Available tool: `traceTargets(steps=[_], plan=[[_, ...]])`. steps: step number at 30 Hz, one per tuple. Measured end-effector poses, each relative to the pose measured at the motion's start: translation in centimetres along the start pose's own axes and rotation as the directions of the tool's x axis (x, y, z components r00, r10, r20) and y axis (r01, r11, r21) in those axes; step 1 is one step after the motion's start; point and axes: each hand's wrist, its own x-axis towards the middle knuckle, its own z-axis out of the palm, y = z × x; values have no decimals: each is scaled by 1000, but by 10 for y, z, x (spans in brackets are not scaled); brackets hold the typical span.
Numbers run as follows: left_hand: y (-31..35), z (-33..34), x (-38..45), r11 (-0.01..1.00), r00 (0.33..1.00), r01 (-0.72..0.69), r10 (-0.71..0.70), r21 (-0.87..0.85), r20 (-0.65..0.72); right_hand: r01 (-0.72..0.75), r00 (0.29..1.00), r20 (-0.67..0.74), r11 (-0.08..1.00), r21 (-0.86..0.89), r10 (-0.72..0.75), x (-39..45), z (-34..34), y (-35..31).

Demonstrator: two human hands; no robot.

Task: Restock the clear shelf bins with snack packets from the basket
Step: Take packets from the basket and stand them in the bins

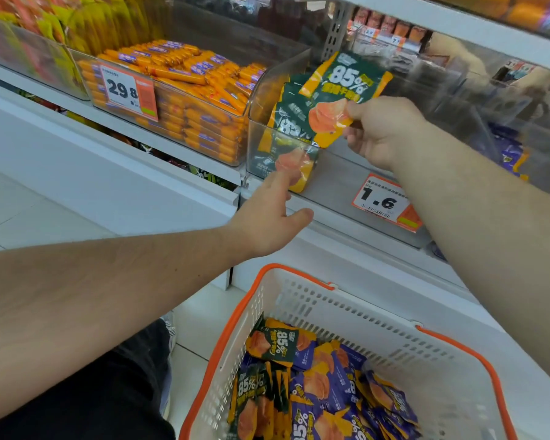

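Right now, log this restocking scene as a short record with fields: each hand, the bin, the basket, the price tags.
right hand: pinches a green 85% packet over the clear bin
left hand: open, fingertips at the bin's front
clear bin: a few green packets at its left end
basket: green and purple packets inside
price tags: 1.6 on this bin, 29.8 on the sausage bin

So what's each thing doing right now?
Right hand: pinching a green packet above the bin.
Left hand: open, fingers against the clear bin.
Clear bin: partly filled.
Basket: holds green and purple packets.
Sausage bin: full.
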Motion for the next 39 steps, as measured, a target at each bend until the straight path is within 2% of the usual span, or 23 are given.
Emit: traceTargets(steps=[3, 5, 10, 11, 13, 14, 15, 16, 17, 18, 19, 20, 21, 23, 24, 25, 27, 28, 30, 32, 35, 36, 39], plan=[[0, 1, 1, 997, 1000, 17, -19, 69, 22, 48, 998, 48, 983, -177, -40, 11, 16, 6], [-1, 2, 1, 996, 999, 24, -28, 84, 40, 35, 993, 119, 944, -329, 4, 14, 24, 10], [-4, 4, 1, 992, 994, 20, -33, 128, 100, 55, 967, 202, 646, -761, 155, 9, 31, 11], [-4, 4, 1, 991, 990, 28, -46, 131, 130, 76, 980, 170, 584, -808, 107, 7, 30, 10], [-7, 6, 0, 988, 974, 57, -87, 145, 211, 122, 989, 70, 439, -890, -133, 0, 27, 12], [-10, 6, -1, 983, 958, 69, -113, 171, 262, 150, 953, 30, 388, -909, -300, -2, 23, 15], [-12, 7, -2, 974, 935, 71, -141, 217, 327, 235, 874, 31, 365, -901, -485, -9, 20, 22], [-14, 8, -4, 958, 898, 54, -170, 282, 405, 383, 740, 69, 335, -861, -669, -18, 17, 32], [-16, 8, -7, 934, 846, 24, -208, 355, 491, 550, 565, 103, 281, -787, -819, -30, 16, 46], [-16, 9, -10, 904, 778, -14, -260, 428, 572, 677, 415, 110, 226, -700, -903, -42, 16, 62], [-16, 10, -12, 868, 699, -48, -324, 494, 637, 758, 339, 96, 211, -617, -936, -51, 15, 82], [-16, 11, -15, 832, 622, -72, -393, 550, 677, 784, 369, 63, 274, -558, -927, -60, 13, 106], [-16, 12, -17, 800, 557, -84, -456, 594, 694, 738, 504, 16, 421, -528, -863, -68, 11, 131], [-18, 15, -20, 757, 482, -91, -535, 647, 694, 419, 853, -21, 709, -568, -521, -77, 6, 185], [-19, 16, -22, 747, 468, -93, -551, 658, 691, 230, 958, 10, 744, -627, -287, -80, 5, 212], [-21, 17, -23, 742, 465, -93, -557, 664, 688, 94, 995, 84, 723, -684, -49, -83, 5, 239], [-22, 19, -23, 739, 472, -93, -557, 667, 683, 3, 908, 250, 591, -807, 336, -93, 12, 283], [-23, 20, -22, 740, 475, -96, -553, 665, 684, 5, 838, 289, 522, -853, 463, -101, 16, 299], [-23, 22, -21, 743, 472, -102, -549, 662, 689, -40, 734, 311, 494, -868, 604, -120, 26, 323], [-23, 23, -21, 740, 468, -108, -551, 664, 690, -105, 696, 297, 502, -859, 654, -139, 34, 339], [-21, 25, -22, 736, 477, -112, -550, 668, 686, -237, 691, 216, 498, -834, 690, -153, 42, 356], [-20, 26, -22, 736, 478, -115, -548, 667, 687, -234, 695, 204, 486, -842, 689, -155, 43, 360], [-17, 27, -22, 737, 480, -119, -544, 665, 689, -28, 752, 235, 386, -922, 615, -154, 42, 366]])
